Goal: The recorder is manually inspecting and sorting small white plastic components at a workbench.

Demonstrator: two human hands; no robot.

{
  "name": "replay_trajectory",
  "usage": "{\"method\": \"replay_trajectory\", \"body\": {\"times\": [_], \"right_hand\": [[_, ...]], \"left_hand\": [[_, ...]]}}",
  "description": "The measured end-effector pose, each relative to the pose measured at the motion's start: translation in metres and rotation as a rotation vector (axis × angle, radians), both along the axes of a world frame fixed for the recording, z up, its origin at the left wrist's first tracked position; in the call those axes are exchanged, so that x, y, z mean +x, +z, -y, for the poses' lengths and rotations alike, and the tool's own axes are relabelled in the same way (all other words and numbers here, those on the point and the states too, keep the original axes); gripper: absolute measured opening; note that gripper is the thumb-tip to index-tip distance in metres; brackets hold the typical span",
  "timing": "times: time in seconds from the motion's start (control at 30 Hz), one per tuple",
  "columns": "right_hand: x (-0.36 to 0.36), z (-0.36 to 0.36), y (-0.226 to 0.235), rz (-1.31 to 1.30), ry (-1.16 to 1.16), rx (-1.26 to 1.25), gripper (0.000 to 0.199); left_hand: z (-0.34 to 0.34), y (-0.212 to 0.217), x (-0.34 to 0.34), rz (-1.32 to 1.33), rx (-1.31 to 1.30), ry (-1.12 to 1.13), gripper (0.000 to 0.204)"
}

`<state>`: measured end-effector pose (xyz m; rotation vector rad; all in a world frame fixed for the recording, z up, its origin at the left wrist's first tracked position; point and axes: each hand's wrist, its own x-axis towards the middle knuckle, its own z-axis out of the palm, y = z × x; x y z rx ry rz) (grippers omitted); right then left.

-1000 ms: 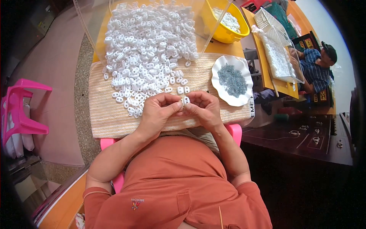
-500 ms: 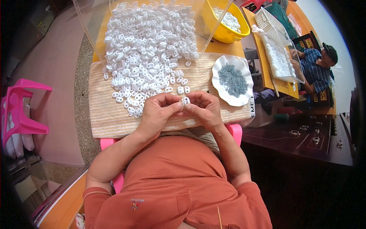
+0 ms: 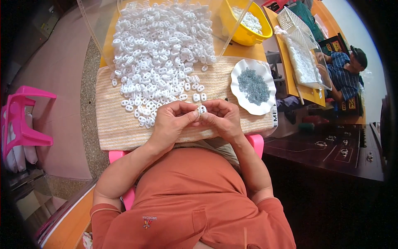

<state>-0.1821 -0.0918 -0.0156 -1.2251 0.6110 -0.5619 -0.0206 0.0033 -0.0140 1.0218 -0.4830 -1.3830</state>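
Observation:
My left hand [image 3: 176, 120] and my right hand [image 3: 222, 119] meet over the near part of the striped cloth. Between their pinched thumbs and fingertips is a small white two-hole plastic piece [image 3: 202, 109], resembling a cord lock; the fingers partly cover it. Just beyond the fingertips lie a few matching loose pieces [image 3: 196, 97]. A big heap of the same white pieces [image 3: 161, 50] spreads from the far side down toward my left hand. To the right stands a white scalloped dish [image 3: 268, 99] holding many tiny grey pieces [image 3: 253, 86], perhaps springs.
The striped cloth [image 3: 120, 137] covers the table's near part. A clear plastic bin [image 3: 92, 37] surrounds the heap's far part. A yellow basin [image 3: 248, 39] with white pieces stands at far right. Beyond, a person [image 3: 346, 76] sits by another table with a white-filled tray [image 3: 302, 62].
Both hands keep nearly the same pinch on the white piece at the same spot. The heap and dish look unchanged.

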Motion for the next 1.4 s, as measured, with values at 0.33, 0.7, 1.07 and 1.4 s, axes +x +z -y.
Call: {"method": "replay_trajectory", "body": {"times": [0.33,0.7,1.07,1.4], "right_hand": [[-0.0008,-0.0009,-0.0005,0.024,0.008,0.042,0.024],[-0.0022,-0.0006,-0.0015,0.011,0.028,0.023,0.023],[-0.0029,-0.0019,-0.0001,-0.030,0.020,-0.011,0.027],[-0.0030,-0.0020,-0.0015,-0.018,0.031,-0.007,0.025]], "left_hand": [[-0.0002,-0.0015,0.0003,0.011,-0.020,-0.015,0.014],[-0.0006,-0.0007,0.0020,0.055,0.013,-0.030,0.013],[-0.0008,0.0018,0.0007,0.035,0.017,-0.015,0.012],[-0.0005,0.0022,-0.0007,0.047,0.026,0.004,0.011]]}}
